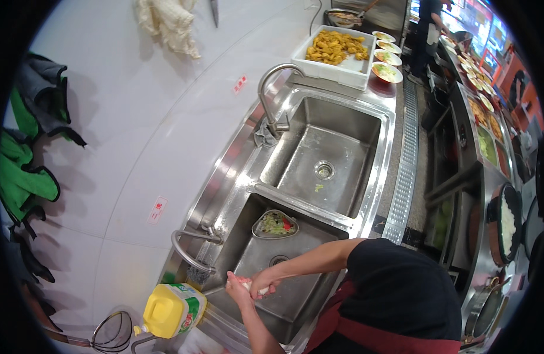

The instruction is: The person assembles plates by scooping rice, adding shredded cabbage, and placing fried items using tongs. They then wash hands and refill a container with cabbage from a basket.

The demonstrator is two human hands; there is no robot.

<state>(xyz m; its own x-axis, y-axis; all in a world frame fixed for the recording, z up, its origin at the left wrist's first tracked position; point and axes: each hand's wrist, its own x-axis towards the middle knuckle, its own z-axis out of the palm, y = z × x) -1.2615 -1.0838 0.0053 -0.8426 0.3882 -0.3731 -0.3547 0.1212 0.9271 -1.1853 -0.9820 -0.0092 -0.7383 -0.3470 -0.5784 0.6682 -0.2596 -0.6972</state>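
My left hand (238,287) and my right hand (264,283) are pressed together over the near basin (294,305) of a steel double sink. Both are closed around a small white and pinkish thing (262,290), perhaps a wet cloth; the fingers hide most of it. A curved steel faucet (183,250) ends just beyond my left hand. Farther up the same basin sits a rounded triangular strainer (275,224) with green food scraps and a red piece. The drain (279,260) shows partly behind my right forearm.
A yellow jug (168,309) stands beside the near faucet. The far basin (334,186) holds green scraps by its drain. Past it are a white tray (331,75) of yellow-coated food pieces and several bowls (387,72). Gloves (28,172) hang on the wall. A person (424,40) stands beyond.
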